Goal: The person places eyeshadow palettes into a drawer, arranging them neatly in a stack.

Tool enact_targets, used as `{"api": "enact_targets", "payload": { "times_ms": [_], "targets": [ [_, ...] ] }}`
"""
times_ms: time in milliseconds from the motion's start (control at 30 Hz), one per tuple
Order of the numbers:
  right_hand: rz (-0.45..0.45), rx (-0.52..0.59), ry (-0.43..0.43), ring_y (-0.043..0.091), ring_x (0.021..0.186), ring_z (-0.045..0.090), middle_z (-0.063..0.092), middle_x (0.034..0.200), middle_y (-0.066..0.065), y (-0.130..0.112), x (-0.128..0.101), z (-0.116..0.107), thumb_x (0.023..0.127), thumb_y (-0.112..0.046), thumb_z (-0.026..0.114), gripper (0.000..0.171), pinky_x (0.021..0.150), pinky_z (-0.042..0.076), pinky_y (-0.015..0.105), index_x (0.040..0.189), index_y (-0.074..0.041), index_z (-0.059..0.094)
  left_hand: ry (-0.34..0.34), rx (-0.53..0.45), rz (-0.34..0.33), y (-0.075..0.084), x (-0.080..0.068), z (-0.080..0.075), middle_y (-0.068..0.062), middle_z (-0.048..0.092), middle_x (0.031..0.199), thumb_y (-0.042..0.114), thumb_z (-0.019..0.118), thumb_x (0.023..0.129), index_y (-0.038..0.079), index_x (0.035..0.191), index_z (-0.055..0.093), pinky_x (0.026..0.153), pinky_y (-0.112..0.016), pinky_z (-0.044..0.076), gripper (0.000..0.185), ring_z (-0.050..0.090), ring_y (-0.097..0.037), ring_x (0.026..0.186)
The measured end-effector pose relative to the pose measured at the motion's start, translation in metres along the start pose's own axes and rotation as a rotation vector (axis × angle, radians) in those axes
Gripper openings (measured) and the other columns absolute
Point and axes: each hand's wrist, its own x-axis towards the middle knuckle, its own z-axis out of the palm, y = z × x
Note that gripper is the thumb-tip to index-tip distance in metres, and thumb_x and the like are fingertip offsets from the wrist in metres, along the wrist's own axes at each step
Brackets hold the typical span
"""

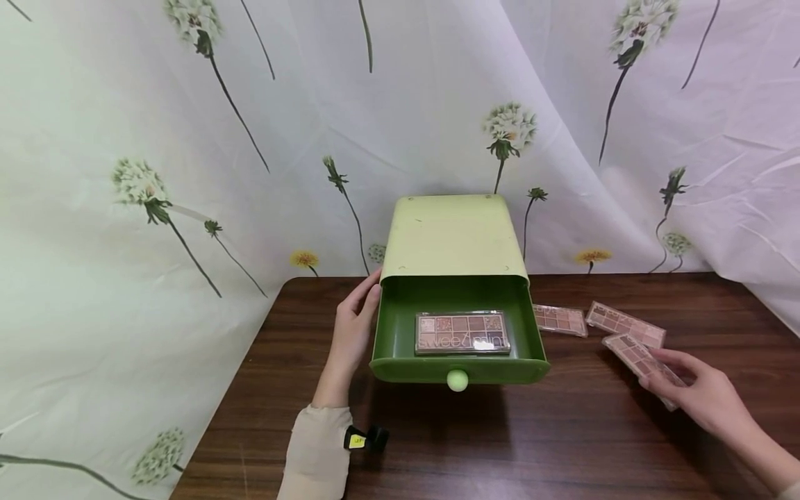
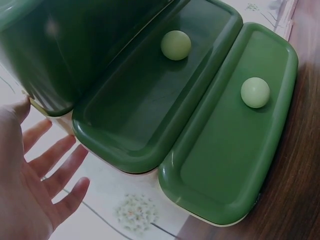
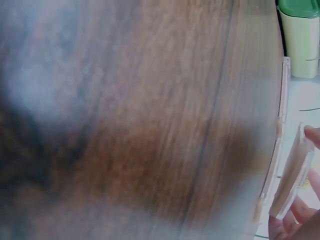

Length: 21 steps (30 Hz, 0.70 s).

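At the table's [image 1: 437,444] centre stands a pale green box [image 1: 453,236] with rounded corners, its dark green drawer [image 1: 459,368] pulled out toward six o'clock. The drawer is smooth, glossy plastic with a round, light green knob [image 1: 457,380] on its front. Inside lies a flat rectangular palette [image 1: 462,332], its clear lid showing rows of pink and brown squares.

At nine o'clock from the drawer, the left hand [image 1: 353,326] rests against the box's side wall, forearm running up from six o'clock in a beige sleeve [image 1: 319,451]. Its fingers are straight and spread, gripping nothing; the left wrist view shows the open palm [image 2: 30,175] beside the drawer's shiny green face.

At four o'clock from the box, the right hand [image 1: 700,392] reaches in from the lower right edge, fingers curled around a second palette [image 1: 637,357], thin and rectangular with a transparent case. The right wrist view, mostly blurred, shows fingertips [image 3: 312,134] on that case's clear edge. Two more palettes lie flat at three o'clock: one [image 1: 560,320] just beside the drawer, another [image 1: 625,324] next to the held one.

Underneath is dark brown wood with a streaked grain. Behind, from nine to three o'clock, hangs a creased white curtain [image 1: 187,139] printed with dandelions.
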Motion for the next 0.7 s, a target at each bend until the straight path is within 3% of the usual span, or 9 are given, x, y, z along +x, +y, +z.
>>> {"api": "enact_targets", "payload": {
  "times_ms": [167, 300, 400, 500, 700],
  "targets": [
    [-0.018, 0.03, 0.041, -0.016, 0.079, 0.048, 0.063, 0.12, 0.03, -0.011, -0.009, -0.004, 0.086, -0.035, 0.079, 0.057, 0.059, 0.041, 0.014, 0.128, 0.001, 0.064, 0.001, 0.003, 0.002, 0.001, -0.001, 0.0, 0.004, 0.053, 0.144, 0.03, 0.051, 0.105, 0.018, 0.144, 0.055, 0.108, -0.041, 0.037, 0.04, 0.044, -0.012, 0.134],
    [-0.053, 0.04, 0.093, -0.011, 0.078, 0.051, 0.071, 0.11, 0.002, -0.019, -0.015, -0.008, 0.084, -0.033, 0.081, 0.049, 0.06, 0.041, 0.015, 0.124, -0.007, 0.069, -0.001, 0.001, 0.002, 0.001, -0.001, 0.0, 0.004, 0.052, 0.144, 0.03, 0.05, 0.106, 0.018, 0.144, 0.055, 0.108, -0.041, 0.036, 0.04, 0.044, -0.012, 0.134],
    [-0.067, 0.056, 0.113, -0.013, 0.081, 0.049, 0.062, 0.105, -0.024, -0.026, -0.018, -0.011, 0.083, -0.032, 0.082, 0.045, 0.063, 0.04, 0.012, 0.123, -0.014, 0.071, 0.0, -0.001, 0.002, 0.001, -0.001, 0.0, 0.004, 0.052, 0.144, 0.03, 0.05, 0.106, 0.019, 0.144, 0.055, 0.108, -0.041, 0.036, 0.04, 0.044, -0.012, 0.134],
    [-0.093, 0.084, 0.133, -0.012, 0.082, 0.05, 0.055, 0.102, -0.037, -0.034, -0.022, -0.014, 0.084, -0.029, 0.082, 0.043, 0.064, 0.04, 0.012, 0.124, -0.017, 0.07, -0.003, 0.0, 0.003, 0.0, -0.001, 0.0, 0.004, 0.052, 0.144, 0.031, 0.051, 0.105, 0.019, 0.144, 0.054, 0.108, -0.042, 0.037, 0.04, 0.044, -0.012, 0.134],
    [-0.201, 0.156, 0.179, -0.015, 0.096, 0.051, 0.055, 0.117, -0.037, -0.057, -0.03, -0.018, 0.082, -0.016, 0.083, 0.044, 0.067, 0.042, 0.008, 0.124, -0.017, 0.07, -0.005, -0.004, 0.002, 0.0, -0.001, 0.001, 0.004, 0.052, 0.144, 0.031, 0.051, 0.105, 0.02, 0.144, 0.054, 0.108, -0.041, 0.037, 0.041, 0.044, -0.012, 0.134]
  ]
}}
